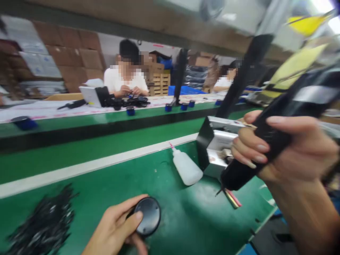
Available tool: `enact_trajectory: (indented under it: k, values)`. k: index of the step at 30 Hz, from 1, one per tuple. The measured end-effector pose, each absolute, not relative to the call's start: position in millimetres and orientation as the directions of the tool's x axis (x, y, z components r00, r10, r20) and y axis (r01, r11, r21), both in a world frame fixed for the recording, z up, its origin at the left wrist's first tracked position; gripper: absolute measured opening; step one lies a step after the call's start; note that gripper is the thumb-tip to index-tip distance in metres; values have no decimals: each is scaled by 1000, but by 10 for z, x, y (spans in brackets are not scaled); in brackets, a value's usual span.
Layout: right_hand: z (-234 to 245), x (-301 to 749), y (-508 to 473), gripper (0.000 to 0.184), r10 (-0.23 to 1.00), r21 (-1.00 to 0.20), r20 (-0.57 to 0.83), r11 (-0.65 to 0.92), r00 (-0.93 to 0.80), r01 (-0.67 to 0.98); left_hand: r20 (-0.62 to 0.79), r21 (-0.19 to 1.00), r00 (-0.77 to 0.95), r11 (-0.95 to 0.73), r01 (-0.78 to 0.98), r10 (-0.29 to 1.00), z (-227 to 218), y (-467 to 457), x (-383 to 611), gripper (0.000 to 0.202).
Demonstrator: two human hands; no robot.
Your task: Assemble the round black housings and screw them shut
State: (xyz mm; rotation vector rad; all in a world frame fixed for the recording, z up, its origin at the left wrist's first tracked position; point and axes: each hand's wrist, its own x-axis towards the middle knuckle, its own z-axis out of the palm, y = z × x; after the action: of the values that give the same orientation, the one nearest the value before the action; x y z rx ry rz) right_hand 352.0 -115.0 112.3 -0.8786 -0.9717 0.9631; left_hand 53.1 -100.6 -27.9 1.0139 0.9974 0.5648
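Note:
My left hand (114, 223) grips a round black disc-shaped part (150, 216) above the green work surface, its thumb on the flat face. Small holes show near the disc's rim. Raised at the right, my right hand (289, 148) is wrapped around a black electric screwdriver (276, 138). The screwdriver tilts down to the left, with its thin bit apart from the disc. Between the hands lies a white squeeze bottle (186, 167) with a pink tip. Behind the screwdriver stands a metal box-like fixture (205, 148), partly hidden by my right hand.
A pile of small black parts (44, 221) lies at left. Beyond a white strip (106, 163) runs a green belt (87, 145); blue-black round parts (130, 110) sit on the far ledge. A co-worker (126, 76) handles small parts opposite. A dark post (244, 74) rises at right.

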Motion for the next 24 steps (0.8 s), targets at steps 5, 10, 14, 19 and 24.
enact_trajectory:
  k: [5, 10, 14, 19, 24]
  values:
    - [1081, 2648, -1086, 21, 951, -877, 305, 263, -45, -403, -319, 910, 561, 412, -42, 764, -211, -1018, 594, 63]
    - [1018, 2387, -1012, 22, 942, -898, 293, 213, -164, -384, -305, 902, 574, 424, -82, 760, -236, -1011, 585, 61]
    - [973, 2409, -991, 20, 931, -913, 302, 220, -206, -344, -315, 889, 581, 448, -97, 751, -222, -1008, 601, 62]
    - [969, 2364, -964, 28, 915, -952, 229, 139, -333, -273, -296, 883, 595, 452, -129, 748, -221, -1017, 607, 58]
    - [925, 2277, -961, 24, 902, -951, 259, 176, -345, -255, -320, 890, 548, 443, -106, 773, -269, -1009, 616, 63]
